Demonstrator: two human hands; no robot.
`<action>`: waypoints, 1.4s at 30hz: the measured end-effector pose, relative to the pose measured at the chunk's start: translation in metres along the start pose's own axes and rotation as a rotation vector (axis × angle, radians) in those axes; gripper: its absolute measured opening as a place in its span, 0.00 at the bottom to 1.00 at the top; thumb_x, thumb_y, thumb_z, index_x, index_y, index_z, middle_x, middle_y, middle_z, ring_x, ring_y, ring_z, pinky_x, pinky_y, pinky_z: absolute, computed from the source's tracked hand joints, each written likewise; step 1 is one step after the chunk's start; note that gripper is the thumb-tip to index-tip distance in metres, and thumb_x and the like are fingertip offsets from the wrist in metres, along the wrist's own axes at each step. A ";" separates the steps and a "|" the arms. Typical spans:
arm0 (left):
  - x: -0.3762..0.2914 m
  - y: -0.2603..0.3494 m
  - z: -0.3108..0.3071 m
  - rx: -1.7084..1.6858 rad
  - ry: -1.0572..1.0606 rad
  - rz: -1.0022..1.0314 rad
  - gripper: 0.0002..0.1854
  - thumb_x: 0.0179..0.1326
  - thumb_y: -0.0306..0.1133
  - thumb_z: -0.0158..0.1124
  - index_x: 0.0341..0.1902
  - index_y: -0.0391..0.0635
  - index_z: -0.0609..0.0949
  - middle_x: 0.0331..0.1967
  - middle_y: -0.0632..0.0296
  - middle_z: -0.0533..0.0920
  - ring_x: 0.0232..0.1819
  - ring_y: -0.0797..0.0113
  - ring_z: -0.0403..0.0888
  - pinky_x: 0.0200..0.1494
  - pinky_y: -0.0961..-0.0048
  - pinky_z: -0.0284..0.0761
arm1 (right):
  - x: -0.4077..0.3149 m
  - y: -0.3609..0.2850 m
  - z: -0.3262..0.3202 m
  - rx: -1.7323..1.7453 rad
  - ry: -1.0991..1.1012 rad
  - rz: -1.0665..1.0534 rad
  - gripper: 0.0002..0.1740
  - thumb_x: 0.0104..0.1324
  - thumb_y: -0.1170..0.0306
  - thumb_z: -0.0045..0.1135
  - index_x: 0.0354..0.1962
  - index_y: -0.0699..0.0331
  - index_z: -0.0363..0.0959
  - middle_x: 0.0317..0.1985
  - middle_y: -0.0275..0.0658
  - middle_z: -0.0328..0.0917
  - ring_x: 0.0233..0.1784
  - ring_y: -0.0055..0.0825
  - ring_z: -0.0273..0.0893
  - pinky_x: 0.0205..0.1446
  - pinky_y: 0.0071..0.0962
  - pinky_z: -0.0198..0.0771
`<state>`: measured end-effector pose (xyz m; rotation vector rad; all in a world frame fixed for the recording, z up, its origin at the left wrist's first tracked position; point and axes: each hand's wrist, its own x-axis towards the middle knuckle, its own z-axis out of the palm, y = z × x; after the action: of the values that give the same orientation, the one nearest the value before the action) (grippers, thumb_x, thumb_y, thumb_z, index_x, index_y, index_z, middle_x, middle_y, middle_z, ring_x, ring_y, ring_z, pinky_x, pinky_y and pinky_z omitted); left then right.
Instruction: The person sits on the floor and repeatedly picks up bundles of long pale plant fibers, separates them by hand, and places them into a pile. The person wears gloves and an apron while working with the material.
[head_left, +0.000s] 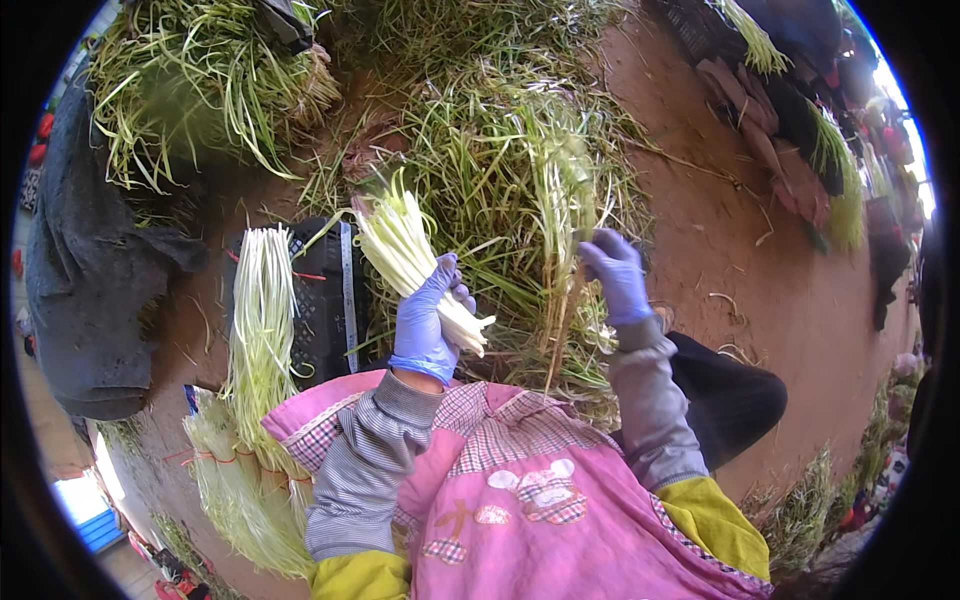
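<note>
My left hand (429, 322), in a purple disposable glove, is closed around a bunch of pale yellow-white leafy stalks (397, 240), which look like blanched chives. The bunch tilts, its cut white ends toward me and its yellow-green tips away. My right hand (615, 274), gloved alike, pinches a loose clump of long stalks and withered leaves (559, 225). This clump is partly blurred, with brown strands hanging below the fingers. Beneath both hands spreads a heap of green and dry leaves (480, 180).
A black plastic crate (322, 315) at left carries a laid-out bundle of pale stalks (262, 277). Red-tied bundles (240, 487) lie nearer me. Dark cloth (90, 247) hangs by a leafy pile (217, 82). Other people (795, 150) sit at right, across the brown floor (720, 262).
</note>
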<state>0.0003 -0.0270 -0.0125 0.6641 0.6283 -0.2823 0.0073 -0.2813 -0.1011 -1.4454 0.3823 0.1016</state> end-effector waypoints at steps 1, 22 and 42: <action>-0.001 -0.001 0.001 0.023 0.036 -0.023 0.12 0.55 0.32 0.65 0.40 0.43 0.75 0.24 0.69 0.72 0.24 0.77 0.70 0.26 0.82 0.73 | -0.008 -0.008 -0.007 0.162 -0.036 -0.098 0.06 0.58 0.73 0.55 0.35 0.62 0.73 0.24 0.27 0.71 0.23 0.12 0.63 0.25 0.12 0.59; 0.001 -0.031 0.003 0.681 -0.244 0.227 0.10 0.47 0.21 0.68 0.35 0.35 0.79 0.24 0.63 0.80 0.22 0.74 0.77 0.25 0.80 0.73 | -0.082 -0.030 0.062 -0.127 -0.428 -0.013 0.16 0.60 0.63 0.58 0.41 0.65 0.74 0.32 0.35 0.78 0.32 0.17 0.73 0.35 0.20 0.69; -0.015 0.057 0.001 0.405 -0.005 0.340 0.08 0.53 0.28 0.65 0.34 0.39 0.79 0.21 0.66 0.76 0.20 0.78 0.73 0.22 0.83 0.73 | -0.072 0.003 -0.015 -1.089 -0.097 -0.289 0.24 0.58 0.58 0.55 0.49 0.60 0.71 0.44 0.43 0.77 0.50 0.40 0.73 0.53 0.34 0.67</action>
<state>0.0139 0.0164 0.0244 1.1444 0.4448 -0.0919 -0.0641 -0.2841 -0.0827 -2.5406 -0.0026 0.1560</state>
